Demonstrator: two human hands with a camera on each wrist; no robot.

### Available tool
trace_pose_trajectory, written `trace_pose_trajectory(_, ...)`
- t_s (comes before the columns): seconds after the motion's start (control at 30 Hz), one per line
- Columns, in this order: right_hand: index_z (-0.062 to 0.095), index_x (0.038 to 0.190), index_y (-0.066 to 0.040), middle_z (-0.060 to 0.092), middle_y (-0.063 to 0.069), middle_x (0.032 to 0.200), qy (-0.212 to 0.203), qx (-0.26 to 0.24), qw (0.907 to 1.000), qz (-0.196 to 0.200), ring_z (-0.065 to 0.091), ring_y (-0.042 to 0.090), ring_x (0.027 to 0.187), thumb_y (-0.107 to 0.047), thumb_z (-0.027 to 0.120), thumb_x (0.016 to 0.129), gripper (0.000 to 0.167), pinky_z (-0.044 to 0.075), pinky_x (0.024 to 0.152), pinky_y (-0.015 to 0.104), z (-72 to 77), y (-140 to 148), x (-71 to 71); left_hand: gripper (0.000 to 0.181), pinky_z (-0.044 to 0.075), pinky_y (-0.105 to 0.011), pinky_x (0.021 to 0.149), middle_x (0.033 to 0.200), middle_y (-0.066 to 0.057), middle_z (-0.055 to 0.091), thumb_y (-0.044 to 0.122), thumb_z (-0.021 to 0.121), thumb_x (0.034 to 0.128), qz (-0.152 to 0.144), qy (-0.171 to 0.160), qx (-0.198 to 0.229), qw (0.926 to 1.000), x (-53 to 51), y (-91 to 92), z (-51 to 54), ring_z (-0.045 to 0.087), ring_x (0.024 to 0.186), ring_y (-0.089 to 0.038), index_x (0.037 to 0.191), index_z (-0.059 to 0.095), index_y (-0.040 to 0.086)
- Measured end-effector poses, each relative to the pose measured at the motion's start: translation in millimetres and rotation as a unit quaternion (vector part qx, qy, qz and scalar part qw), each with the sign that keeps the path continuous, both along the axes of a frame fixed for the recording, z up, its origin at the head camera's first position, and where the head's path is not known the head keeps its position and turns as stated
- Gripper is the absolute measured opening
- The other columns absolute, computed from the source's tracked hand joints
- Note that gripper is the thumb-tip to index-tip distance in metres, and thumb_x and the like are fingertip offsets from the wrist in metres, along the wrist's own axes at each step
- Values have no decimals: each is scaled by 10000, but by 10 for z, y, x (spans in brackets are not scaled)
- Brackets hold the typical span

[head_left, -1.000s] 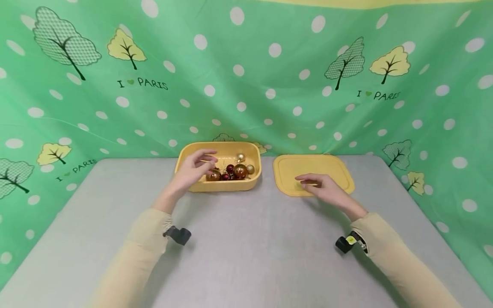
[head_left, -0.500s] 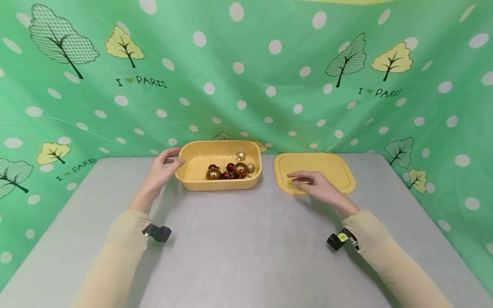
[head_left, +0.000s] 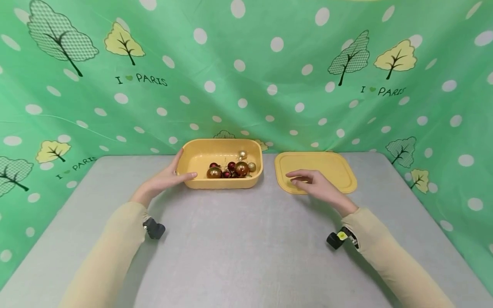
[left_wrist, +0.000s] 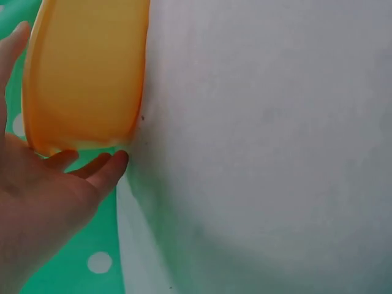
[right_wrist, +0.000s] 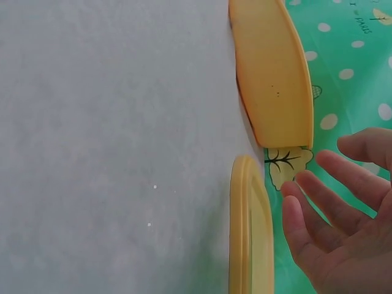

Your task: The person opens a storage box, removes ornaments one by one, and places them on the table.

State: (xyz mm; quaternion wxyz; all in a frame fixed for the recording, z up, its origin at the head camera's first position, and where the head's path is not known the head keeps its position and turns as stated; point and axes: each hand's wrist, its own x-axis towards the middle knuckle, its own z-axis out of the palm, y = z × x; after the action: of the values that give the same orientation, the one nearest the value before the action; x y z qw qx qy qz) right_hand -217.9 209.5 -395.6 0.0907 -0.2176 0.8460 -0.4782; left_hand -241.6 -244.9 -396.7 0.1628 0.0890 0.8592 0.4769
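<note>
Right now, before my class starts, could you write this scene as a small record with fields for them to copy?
Container: yellow box, upright, lid off
Contents: shiny baubles, gold, copper-brown and dark red; exact count unclear
Lid: yellow lid, flat, right of the box
Left hand: at the box's left end, thumb over its rim
Right hand: above the lid, holding nothing
Surface: grey table
Backdrop: green cloth with white dots and trees
</note>
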Motion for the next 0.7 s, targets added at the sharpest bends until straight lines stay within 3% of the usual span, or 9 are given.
trace_pose_trajectory(0.47,623,1219,69,626,224,1193,209,12,9997,159,614,345,1058,-59,585,951,298,507,865,318,62,-208,-73,1048,23,-632,1098,1558,-176,-225,318,635,931,-196,5,-121,9997,-50,-15,7,-108,1412,-437,1510,-232,209)
trace_pose_trajectory(0.7,620,1208,84,616,249,1185,341,-270,9984,361,603,381,1068,-10,559,946,286,485,928,427,122,-421,-162,1111,40,-626,1102,1569,-201,-171,325,697,885,-259,288,-427,9983,-122,-26,31,-59,1417,-445,1523,-196,155)
